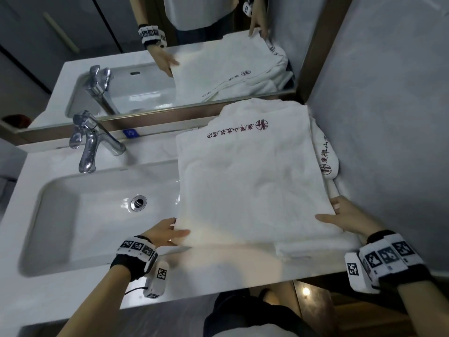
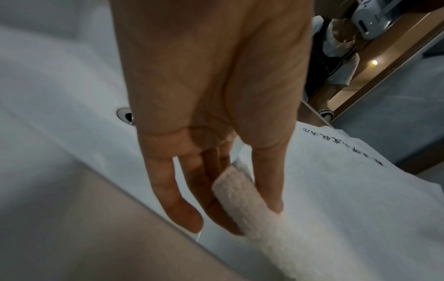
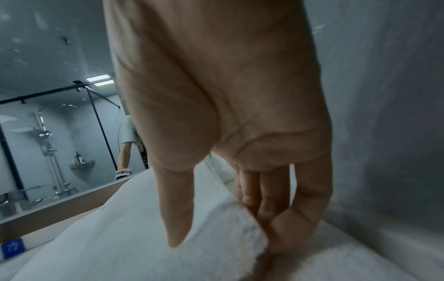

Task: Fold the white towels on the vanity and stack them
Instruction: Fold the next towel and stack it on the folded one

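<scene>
A large white towel (image 1: 252, 181) with dark red lettering lies folded flat on the right side of the vanity (image 1: 206, 276), partly over the sink's right rim. My left hand (image 1: 167, 233) pinches its near left corner between thumb and fingers; the left wrist view shows that corner (image 2: 242, 192) pinched. My right hand (image 1: 340, 215) grips the near right edge, thumb on top and fingers under the cloth (image 3: 192, 228). Another white towel (image 1: 326, 154) with the same lettering lies bunched under it against the right wall. A folded layer (image 1: 308, 249) shows under the near edge.
The white sink basin (image 1: 97, 215) with its drain (image 1: 138, 203) fills the left half of the counter. A chrome faucet (image 1: 94, 142) stands behind it. A mirror (image 1: 145, 57) runs along the back, and a grey wall (image 1: 388, 117) closes the right side.
</scene>
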Tool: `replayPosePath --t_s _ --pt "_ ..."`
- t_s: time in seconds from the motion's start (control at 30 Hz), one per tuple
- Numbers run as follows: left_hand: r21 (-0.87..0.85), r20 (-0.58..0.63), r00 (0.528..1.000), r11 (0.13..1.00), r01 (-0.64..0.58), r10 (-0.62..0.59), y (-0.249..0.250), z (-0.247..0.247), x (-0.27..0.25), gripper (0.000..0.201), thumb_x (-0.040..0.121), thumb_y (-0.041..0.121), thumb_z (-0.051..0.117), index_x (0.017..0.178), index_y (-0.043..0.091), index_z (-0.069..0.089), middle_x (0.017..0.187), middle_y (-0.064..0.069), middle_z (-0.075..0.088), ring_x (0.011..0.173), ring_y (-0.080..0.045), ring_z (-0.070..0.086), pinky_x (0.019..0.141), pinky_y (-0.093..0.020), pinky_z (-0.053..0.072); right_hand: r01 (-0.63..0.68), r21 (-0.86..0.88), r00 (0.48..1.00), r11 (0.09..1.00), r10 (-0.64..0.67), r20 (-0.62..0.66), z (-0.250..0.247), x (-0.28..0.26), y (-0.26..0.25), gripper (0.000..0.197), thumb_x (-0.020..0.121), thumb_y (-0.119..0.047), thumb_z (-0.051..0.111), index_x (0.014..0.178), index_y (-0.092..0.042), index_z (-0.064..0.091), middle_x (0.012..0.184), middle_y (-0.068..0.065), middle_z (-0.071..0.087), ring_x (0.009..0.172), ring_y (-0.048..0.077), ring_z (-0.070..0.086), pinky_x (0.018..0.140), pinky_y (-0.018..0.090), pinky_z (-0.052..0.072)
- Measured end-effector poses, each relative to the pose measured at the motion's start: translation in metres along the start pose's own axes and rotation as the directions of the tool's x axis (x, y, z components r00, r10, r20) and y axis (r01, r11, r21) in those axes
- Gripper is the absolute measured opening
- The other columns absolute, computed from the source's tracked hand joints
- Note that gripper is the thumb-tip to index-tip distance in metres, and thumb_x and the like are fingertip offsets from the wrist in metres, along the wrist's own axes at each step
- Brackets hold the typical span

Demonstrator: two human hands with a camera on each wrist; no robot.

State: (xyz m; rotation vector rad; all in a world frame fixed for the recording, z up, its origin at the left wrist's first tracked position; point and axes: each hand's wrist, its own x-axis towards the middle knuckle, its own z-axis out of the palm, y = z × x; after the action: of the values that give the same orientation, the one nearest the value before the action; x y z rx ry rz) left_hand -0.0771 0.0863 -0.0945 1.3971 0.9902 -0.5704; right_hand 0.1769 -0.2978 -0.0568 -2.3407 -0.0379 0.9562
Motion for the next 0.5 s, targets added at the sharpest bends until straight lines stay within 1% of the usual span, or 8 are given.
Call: replayPosePath --t_s 0.07,0.13,0.2,0.3,0.4,0.43,0.47,0.5 --pt "-0.034 -0.043 0.999 0.999 -0.016 0.014 -0.007 0.000 -0.006 0.041 0.084 0.009 0.067 0.122 0.003 0.053 0.122 -0.016 0.062 0.104 -0.024 0.060 0.080 -0.028 0.053 -0.005 -0.078 1.000 0.997 0.005 0.005 -0.001 -0.002 0.004 0.049 0.074 -0.021 0.078 0.108 -0.006 0.046 0.105 0.014 0.062 0.096 0.030 0.060 0.080 0.038 0.049" --pt "-0.094 -0.116 0.993 0.995 -0.036 0.025 -0.012 0.000 -0.012 0.039 0.084 0.006 0.067 0.119 0.000 0.053 0.120 -0.020 0.061 0.097 -0.025 0.060 0.082 -0.030 0.053 0.000 -0.119 1.000 0.993 0.000 -0.003 0.000 -0.005 0.006 0.048 0.075 -0.019 0.077 0.108 0.000 0.047 0.107 0.018 0.062 0.096 0.032 0.061 0.082 0.040 0.049" --pt "-0.160 -0.177 0.983 0.984 -0.073 0.044 -0.018 0.000 -0.018 0.039 0.083 0.006 0.068 0.118 0.002 0.052 0.114 -0.019 0.059 0.088 -0.025 0.061 0.079 -0.030 0.055 0.000 -0.050 0.999 0.999 -0.002 -0.041 -0.001 -0.012 0.006 0.049 0.078 -0.015 0.075 0.111 0.001 0.043 0.107 0.017 0.059 0.091 0.034 0.061 0.084 0.044 0.050" --pt "-0.237 -0.228 0.967 0.956 -0.172 0.117 -0.024 -0.004 -0.026 0.036 0.084 0.005 0.067 0.115 0.010 0.048 0.098 -0.014 0.058 0.075 -0.023 0.061 0.067 -0.023 0.059 0.044 0.072 0.996 0.996 -0.038 -0.085 -0.004 -0.027 0.002 0.042 0.083 -0.013 0.070 0.110 -0.008 0.038 0.100 0.016 0.053 0.079 0.030 0.059 0.082 0.045 0.052" --pt "-0.302 -0.240 0.941 0.903 -0.307 0.239 -0.021 -0.008 -0.035 0.026 0.090 0.001 0.057 0.110 0.014 0.047 0.081 -0.008 0.056 0.063 -0.017 0.057 0.072 -0.023 0.057 0.189 0.197 0.980 0.962 -0.196 0.017 -0.016 -0.046 -0.011 0.018 0.085 0.000 0.064 0.096 -0.007 0.051 0.092 0.018 0.056 0.087 0.030 0.055 0.067 0.022 0.054" --pt "-0.326 -0.244 0.928 0.878 -0.351 0.280 -0.018 -0.010 -0.037 0.019 0.092 0.000 0.052 0.106 0.014 0.051 0.081 -0.007 0.056 0.064 -0.015 0.058 0.074 -0.021 0.056 0.217 0.180 0.971 0.959 -0.232 0.063 -0.021 -0.051 -0.015 0.018 0.083 0.005 0.064 0.094 -0.008 0.057 0.094 0.017 0.063 0.095 0.031 0.058 0.070 0.018 0.053" --pt "-0.349 -0.246 0.916 0.853 -0.389 0.317 -0.013 -0.011 -0.039 0.016 0.094 0.000 0.048 0.102 0.012 0.055 0.083 -0.007 0.058 0.067 -0.013 0.059 0.075 -0.019 0.056 0.237 0.152 0.961 0.959 -0.255 0.108 -0.026 -0.053 -0.020 0.023 0.080 0.009 0.064 0.097 -0.007 0.062 0.101 0.019 0.066 0.101 0.034 0.060 0.077 0.020 0.053" --pt "-0.365 -0.246 0.906 0.833 -0.415 0.344 -0.009 -0.013 -0.040 0.020 0.095 -0.001 0.045 0.099 0.011 0.060 0.086 -0.006 0.059 0.071 -0.012 0.061 0.075 -0.017 0.056 0.247 0.132 0.954 0.960 -0.265 0.143 -0.030 -0.054 -0.024 0.031 0.078 0.014 0.064 0.101 -0.006 0.063 0.108 0.022 0.066 0.100 0.034 0.062 0.080 0.022 0.053"
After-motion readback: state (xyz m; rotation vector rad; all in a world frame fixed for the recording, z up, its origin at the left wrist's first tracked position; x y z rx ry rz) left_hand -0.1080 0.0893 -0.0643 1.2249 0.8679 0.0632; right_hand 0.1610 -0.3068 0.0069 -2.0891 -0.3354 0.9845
